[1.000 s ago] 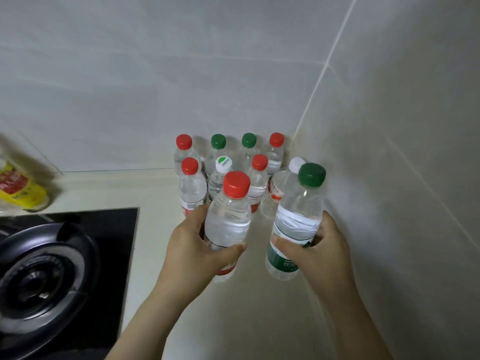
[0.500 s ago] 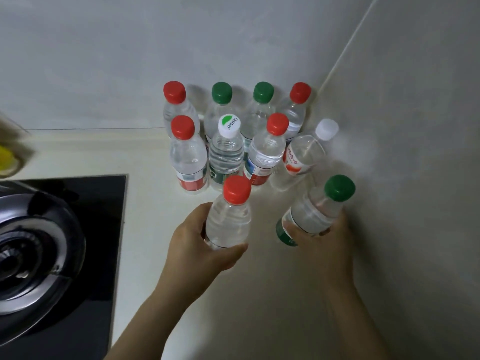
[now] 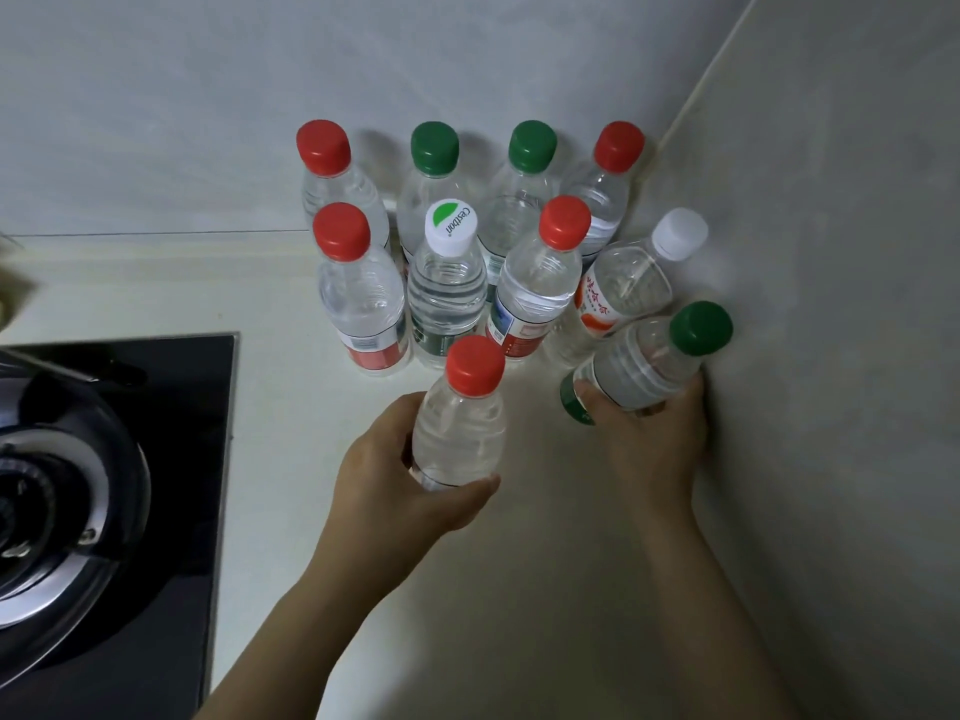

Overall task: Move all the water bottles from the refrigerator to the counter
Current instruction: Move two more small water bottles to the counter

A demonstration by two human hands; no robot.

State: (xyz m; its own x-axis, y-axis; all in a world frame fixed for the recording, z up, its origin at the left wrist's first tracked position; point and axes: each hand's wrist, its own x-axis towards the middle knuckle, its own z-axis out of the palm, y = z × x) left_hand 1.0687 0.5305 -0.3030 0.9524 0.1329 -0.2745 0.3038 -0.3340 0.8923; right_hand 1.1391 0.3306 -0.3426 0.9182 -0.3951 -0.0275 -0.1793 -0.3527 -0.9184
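Note:
Several water bottles [image 3: 358, 298] with red, green and white caps stand in two rows in the corner of the cream counter [image 3: 291, 407]. My left hand [image 3: 395, 480] grips a red-capped bottle [image 3: 462, 423] just in front of the front row. My right hand [image 3: 649, 439] grips a green-capped bottle [image 3: 644, 366] close against the right wall, beside a white-capped bottle [image 3: 623, 293]. Both held bottles sit low at the counter; my hands hide their bases.
A black gas hob [image 3: 171, 459] with a metal burner [image 3: 47, 485] lies on the left of the counter. Tiled walls [image 3: 831, 356] close the corner behind and to the right of the bottles.
Both hands have lowered their bottles toward the counter and forward to the group. The green-capped bottle has shifted right, up to the wall. The view has tilted down.

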